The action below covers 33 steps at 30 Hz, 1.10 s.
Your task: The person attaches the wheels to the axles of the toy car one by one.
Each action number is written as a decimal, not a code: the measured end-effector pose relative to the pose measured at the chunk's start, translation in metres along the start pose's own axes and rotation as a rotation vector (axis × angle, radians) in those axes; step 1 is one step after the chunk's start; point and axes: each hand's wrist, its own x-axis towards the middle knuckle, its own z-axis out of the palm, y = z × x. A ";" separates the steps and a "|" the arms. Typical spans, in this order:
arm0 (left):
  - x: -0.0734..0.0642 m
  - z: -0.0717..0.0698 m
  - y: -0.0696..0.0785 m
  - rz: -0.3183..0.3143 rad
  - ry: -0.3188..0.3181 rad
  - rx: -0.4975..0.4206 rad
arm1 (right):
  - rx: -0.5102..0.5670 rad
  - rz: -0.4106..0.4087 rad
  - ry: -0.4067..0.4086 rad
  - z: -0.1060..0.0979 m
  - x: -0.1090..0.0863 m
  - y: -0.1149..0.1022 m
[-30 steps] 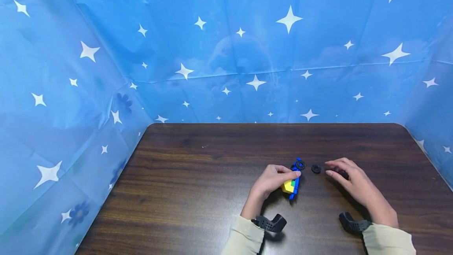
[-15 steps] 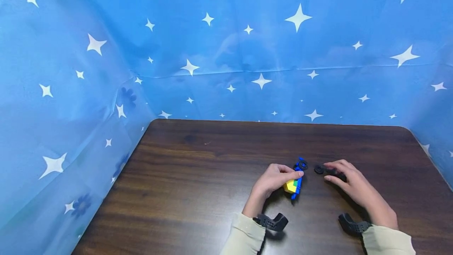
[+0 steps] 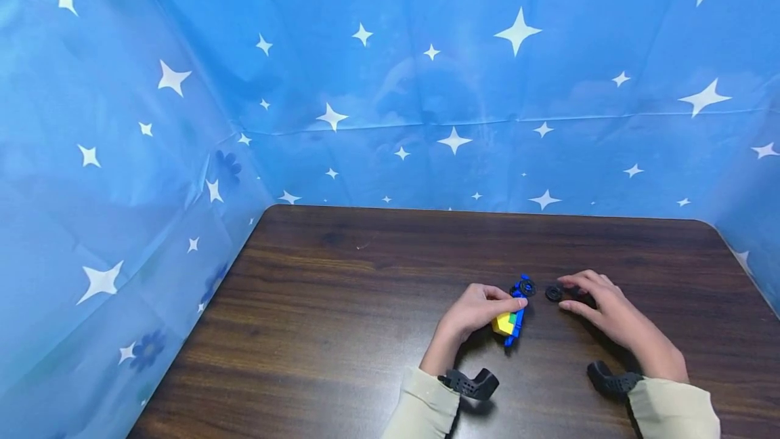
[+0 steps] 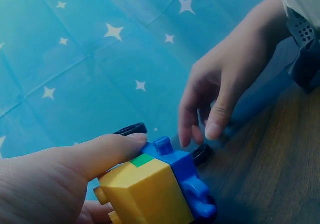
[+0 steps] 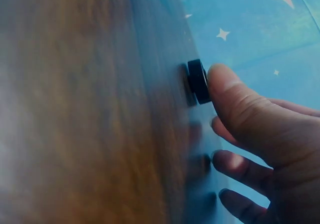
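In the head view my left hand [image 3: 472, 317] grips a small block-built toy vehicle, its thumb along one side. The toy has a yellow block [image 4: 145, 191], a green piece [image 4: 142, 160] and a blue base [image 3: 516, 320]. A black tyre [image 3: 527, 287] sits at the far end of the blue base. Just to the right, a loose black wheel [image 3: 554, 293] lies on the table. My right hand [image 3: 621, 314] hovers beside it with fingers parted. In the right wrist view its thumb [image 5: 225, 81] is very close to the wheel [image 5: 199, 81]; contact is unclear.
The dark wood table [image 3: 341, 330] spreads to the left and beyond the hands. Blue star-patterned cloth [image 3: 365, 87] hangs behind it and along both sides. Each wrist wears a black curved mount [image 3: 469, 383].
The head view has shifted slightly. My right hand has come a little closer to the loose wheel. My left hand keeps its grip on the toy vehicle.
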 end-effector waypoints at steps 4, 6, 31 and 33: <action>-0.001 0.000 0.001 -0.004 0.004 0.005 | -0.018 -0.031 -0.028 -0.005 0.005 0.001; -0.001 0.000 0.001 -0.003 0.003 0.008 | -0.025 -0.062 -0.040 -0.008 0.007 0.004; -0.003 -0.002 0.001 0.001 -0.011 0.027 | -0.110 -0.251 -0.169 -0.022 0.035 0.015; -0.003 -0.002 0.001 0.001 -0.010 0.030 | -0.106 -0.272 -0.171 -0.022 0.036 0.014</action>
